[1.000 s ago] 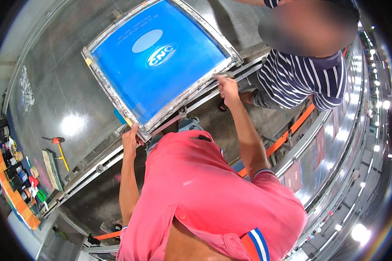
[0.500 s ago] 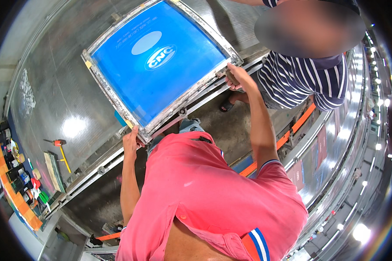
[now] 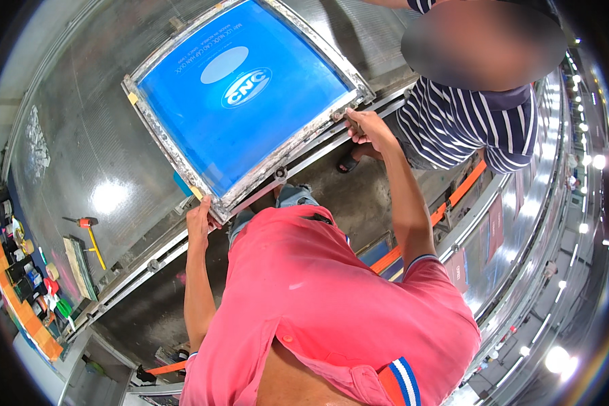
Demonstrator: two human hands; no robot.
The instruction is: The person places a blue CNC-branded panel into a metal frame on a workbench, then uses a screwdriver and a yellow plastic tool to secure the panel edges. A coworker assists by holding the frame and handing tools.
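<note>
Screen frame (image 3: 287,154): on the surface (image 3: 74,155), near side along the rail; within easy reach, I'd judge.
Left hand (image 3: 197,215): fingers closed on near-left corner; likely steadies it.
Right hand (image 3: 367,127): curled at near-right edge, dark item beneath fingers; grip unclear.
Yellow-handled tool (image 3: 97,248): left, well apart, probably for clearance.

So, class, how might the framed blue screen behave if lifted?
The frame, bordering all sides, probably keeps it stiff. The blue sheet, stretched smooth across it, may be fragile if poked. Such a broad, flat shape likely won't roll.
</note>
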